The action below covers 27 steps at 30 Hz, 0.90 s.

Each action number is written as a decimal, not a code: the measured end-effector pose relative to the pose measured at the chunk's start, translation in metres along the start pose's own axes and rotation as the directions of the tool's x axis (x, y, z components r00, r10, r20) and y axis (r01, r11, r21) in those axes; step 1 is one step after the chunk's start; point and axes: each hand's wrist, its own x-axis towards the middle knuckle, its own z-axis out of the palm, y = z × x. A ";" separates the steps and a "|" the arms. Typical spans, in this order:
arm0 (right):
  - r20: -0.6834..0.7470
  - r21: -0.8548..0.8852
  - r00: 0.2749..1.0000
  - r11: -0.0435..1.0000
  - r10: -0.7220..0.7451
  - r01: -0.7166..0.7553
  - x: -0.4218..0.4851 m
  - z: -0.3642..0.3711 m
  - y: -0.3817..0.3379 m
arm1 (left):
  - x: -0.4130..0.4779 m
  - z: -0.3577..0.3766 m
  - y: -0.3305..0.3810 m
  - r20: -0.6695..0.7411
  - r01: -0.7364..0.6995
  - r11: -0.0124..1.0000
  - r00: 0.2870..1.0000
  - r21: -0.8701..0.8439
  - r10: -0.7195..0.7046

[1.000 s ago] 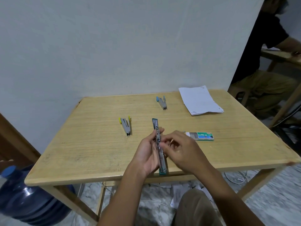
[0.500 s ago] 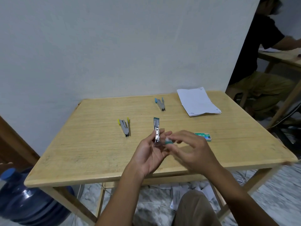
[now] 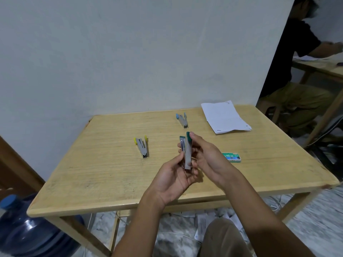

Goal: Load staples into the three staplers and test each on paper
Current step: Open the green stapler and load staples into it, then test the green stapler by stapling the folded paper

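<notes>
While both hands hold it above the worktop (image 3: pixel 104 184), the green-tipped stapler (image 3: pixel 187 154) stands nearly upright.

Left hand (image 3: pixel 174 178) has its grip closed round the stapler's lower end; right hand (image 3: pixel 207 156) pinches the top arm, a fingertip on the green cap. Left of the grip lies the yellow stapler (image 3: pixel 142 147), beyond it the blue stapler (image 3: pixel 182 120) and paper (image 3: pixel 224 116); the staple box (image 3: pixel 232 157) sits just right.

Green stapler (image 3: pixel 187 151) held upright, open; yellow stapler (image 3: pixel 142 147), blue stapler (image 3: pixel 182 120), paper (image 3: pixel 224 117) on table.
</notes>
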 end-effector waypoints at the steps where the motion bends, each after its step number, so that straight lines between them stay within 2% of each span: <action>1: -0.009 -0.003 1.000 1.000 -0.009 0.009 0.000 0.001 0.001 | 0.000 0.000 0.000 0.002 -0.005 1.000 1.000 -0.004 0.005; 13: -0.085 -0.015 0.994 0.997 -0.073 0.072 -0.002 0.001 0.009 | 0.001 0.000 0.001 0.006 0.030 0.999 1.000 -0.016 -0.030; 18: -0.174 -0.039 0.967 0.982 -0.188 0.184 -0.014 -0.008 0.002 | 0.002 -0.001 0.001 -0.019 0.028 0.999 0.999 0.043 -0.028; 21: -0.266 -0.078 0.933 0.970 -0.243 0.230 -0.021 -0.026 -0.012 | 0.007 0.006 0.002 -0.065 0.020 0.989 0.998 0.148 -0.010; 24: -0.369 -0.169 0.904 0.972 -0.216 0.163 -0.023 -0.055 -0.024 | 0.022 0.023 0.008 -0.163 -0.015 0.951 0.984 0.307 0.068; 27: -0.446 -0.193 0.882 0.978 -0.155 0.075 -0.018 -0.084 -0.037 | 0.058 0.044 0.019 -0.261 -0.040 0.841 0.942 0.540 0.213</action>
